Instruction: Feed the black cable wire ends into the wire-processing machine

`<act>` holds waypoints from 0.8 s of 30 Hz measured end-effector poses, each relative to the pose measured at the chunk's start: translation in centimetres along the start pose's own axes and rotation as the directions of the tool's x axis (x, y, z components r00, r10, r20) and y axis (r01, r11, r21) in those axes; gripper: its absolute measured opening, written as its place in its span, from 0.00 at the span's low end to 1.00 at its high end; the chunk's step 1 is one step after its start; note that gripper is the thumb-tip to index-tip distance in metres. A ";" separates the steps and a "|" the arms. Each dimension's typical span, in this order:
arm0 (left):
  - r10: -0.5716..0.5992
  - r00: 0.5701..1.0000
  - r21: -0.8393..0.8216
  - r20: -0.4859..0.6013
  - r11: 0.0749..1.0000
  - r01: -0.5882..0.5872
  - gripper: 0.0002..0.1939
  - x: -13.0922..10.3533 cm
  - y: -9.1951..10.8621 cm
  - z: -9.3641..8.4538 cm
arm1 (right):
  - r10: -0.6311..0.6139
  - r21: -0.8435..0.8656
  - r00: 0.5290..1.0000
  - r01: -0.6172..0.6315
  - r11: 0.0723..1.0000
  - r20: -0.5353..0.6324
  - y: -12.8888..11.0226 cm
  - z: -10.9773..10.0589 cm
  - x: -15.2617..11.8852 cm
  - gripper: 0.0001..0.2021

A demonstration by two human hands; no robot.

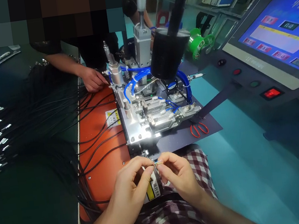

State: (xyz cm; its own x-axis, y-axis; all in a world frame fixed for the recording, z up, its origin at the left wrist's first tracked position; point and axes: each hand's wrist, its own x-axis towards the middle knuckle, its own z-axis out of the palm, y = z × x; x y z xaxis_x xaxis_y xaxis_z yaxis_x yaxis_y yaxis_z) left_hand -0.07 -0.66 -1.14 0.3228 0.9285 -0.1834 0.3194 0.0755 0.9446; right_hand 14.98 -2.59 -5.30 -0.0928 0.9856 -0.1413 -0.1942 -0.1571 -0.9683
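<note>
In front of my lap, my left hand (132,182) and my right hand (178,172) meet fingertip to fingertip. Both are closed in a pinch on a small bunch of thin coloured wires (157,162), whose pale ends poke out between the fingers. What the wires run into is hidden by my left hand. Just beyond my hands stands a metal bench machine (150,117) with blue air tubes (136,77) and small cylinders. Black cables (95,138) lie across the orange plate (98,113) to its left.
A co-worker's hand (92,78) touches cables at the machine's far left. Red-handled scissors (199,130) lie on the dark base plate right of the machine. A control screen (279,32) hangs at the right, and a black cylinder (167,52) overhead. A green spool (197,43) stands behind.
</note>
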 end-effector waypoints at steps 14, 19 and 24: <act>-0.310 0.946 -0.584 0.095 0.752 0.305 0.11 0.1 -1.0 1.6 | 0.130 -0.116 0.985 -0.143 0.983 -0.112 -0.5 1.7 -1.3 0.10; -0.313 0.934 -0.590 0.175 0.726 0.354 0.09 0.4 -1.2 1.2 | 0.075 -0.149 0.989 -0.093 0.984 -0.127 0.0 1.7 -1.2 0.09; -0.341 0.923 -0.568 0.180 0.729 0.380 0.09 0.4 -1.2 0.8 | 0.041 -0.256 0.998 -0.054 0.965 -0.055 -0.3 0.0 -0.8 0.06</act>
State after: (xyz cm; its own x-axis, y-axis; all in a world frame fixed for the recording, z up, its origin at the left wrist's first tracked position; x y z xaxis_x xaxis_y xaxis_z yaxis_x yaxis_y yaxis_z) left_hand 0.42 -0.65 -2.53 0.3488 0.7657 -0.5405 -0.1507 0.6150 0.7740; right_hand 15.13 -3.34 -4.85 -0.0470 0.9802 -0.1925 0.0672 -0.1891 -0.9796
